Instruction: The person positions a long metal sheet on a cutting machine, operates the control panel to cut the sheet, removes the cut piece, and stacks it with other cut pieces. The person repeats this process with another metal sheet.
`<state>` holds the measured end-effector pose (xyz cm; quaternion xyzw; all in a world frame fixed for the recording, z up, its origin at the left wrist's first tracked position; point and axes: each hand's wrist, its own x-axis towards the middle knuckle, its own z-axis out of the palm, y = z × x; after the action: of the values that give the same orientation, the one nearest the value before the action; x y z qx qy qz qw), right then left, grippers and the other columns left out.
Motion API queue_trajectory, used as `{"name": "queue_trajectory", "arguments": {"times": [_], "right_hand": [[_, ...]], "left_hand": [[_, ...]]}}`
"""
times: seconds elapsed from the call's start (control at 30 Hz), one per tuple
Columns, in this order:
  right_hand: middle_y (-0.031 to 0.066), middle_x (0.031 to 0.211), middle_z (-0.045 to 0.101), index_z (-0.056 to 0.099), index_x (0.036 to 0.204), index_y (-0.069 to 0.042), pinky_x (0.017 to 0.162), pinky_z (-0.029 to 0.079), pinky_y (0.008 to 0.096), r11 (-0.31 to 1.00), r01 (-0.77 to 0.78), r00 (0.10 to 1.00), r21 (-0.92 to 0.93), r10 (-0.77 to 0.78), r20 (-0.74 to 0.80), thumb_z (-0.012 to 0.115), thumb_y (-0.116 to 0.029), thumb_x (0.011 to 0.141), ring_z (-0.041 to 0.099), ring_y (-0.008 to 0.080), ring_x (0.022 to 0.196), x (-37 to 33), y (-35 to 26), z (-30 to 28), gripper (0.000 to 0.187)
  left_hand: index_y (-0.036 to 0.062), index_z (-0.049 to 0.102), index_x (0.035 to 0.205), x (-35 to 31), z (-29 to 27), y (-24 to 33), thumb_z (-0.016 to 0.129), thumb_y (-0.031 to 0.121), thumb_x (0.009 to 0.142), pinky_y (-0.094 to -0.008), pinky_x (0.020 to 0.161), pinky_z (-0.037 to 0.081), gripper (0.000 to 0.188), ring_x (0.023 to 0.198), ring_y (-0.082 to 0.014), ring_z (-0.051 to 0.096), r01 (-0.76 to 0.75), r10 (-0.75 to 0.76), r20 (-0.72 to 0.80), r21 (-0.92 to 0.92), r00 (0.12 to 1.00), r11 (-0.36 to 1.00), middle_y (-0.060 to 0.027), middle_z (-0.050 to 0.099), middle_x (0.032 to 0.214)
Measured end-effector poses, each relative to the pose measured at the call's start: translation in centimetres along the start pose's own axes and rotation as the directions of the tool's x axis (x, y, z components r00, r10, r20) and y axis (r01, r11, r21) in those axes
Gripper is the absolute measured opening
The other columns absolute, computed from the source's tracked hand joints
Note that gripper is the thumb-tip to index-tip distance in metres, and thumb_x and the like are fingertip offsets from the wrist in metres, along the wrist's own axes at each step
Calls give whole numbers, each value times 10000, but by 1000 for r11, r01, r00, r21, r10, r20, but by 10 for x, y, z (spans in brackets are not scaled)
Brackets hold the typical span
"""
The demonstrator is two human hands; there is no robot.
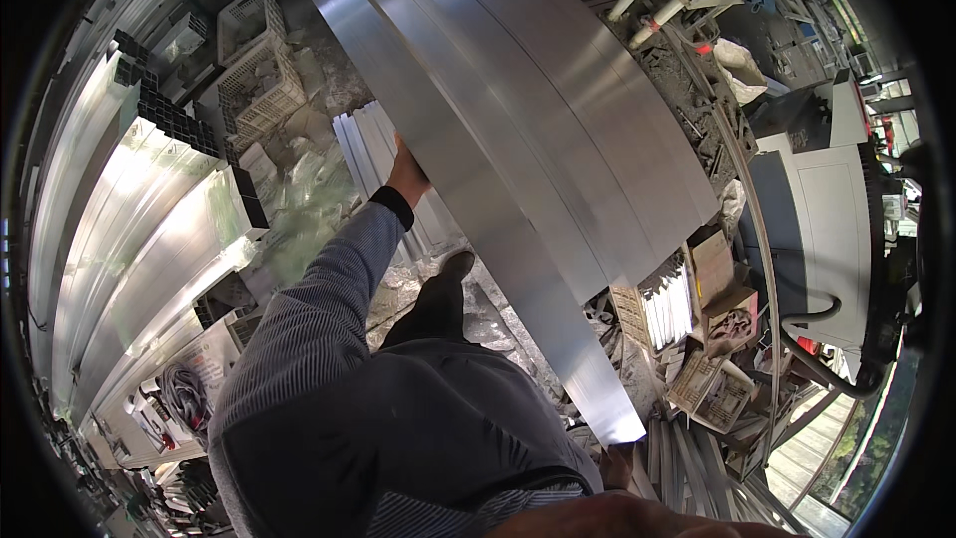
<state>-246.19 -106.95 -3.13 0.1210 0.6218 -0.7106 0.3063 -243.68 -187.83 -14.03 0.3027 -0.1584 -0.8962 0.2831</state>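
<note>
A long, flat silver aluminium profile (498,209) runs slantwise in front of me, from the far left to the near right. My left hand (406,174) is closed on its left edge, around the middle, with most fingers hidden beneath the metal. At the near end, in shadow, my right hand (617,463) grips the profile; only a small part of it shows. Alongside lies a stack of wide silver profiles (558,100), side by side. Below my left hand, thinner light strips (363,144) rest near the floor.
Bundles of wrapped profiles (129,229) fill the left side. Plastic crates (261,90) stand beyond them. On the right are a cardboard box (732,319), a crate of white strips (665,314), and a grey-white machine (832,229) with a hose. Loose metal strips (687,468) lie at the near right.
</note>
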Motion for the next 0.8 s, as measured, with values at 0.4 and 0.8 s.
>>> {"name": "queue_trajectory", "arguments": {"times": [0.4,0.8], "right_hand": [[90,1381,638,495,1531,-9,1071,478,341,997,-15,999,-82,18,33,654,85,813,623,218,1231,173,-35,214,742],[125,1504,586,437,1591,-11,1182,428,424,998,-47,988,32,42,147,707,76,855,564,276,1377,257,-60,259,790]], "left_hand": [[159,423,1597,236,11,43,288,742,1078,-406,1092,554,792,1343,-259,585,-25,25,-111,0,993,1000,-75,532,1522],[106,462,1584,289,39,75,245,779,1065,-426,1141,455,877,1406,-273,545,131,-21,-342,302,939,944,-125,510,1596]]}}
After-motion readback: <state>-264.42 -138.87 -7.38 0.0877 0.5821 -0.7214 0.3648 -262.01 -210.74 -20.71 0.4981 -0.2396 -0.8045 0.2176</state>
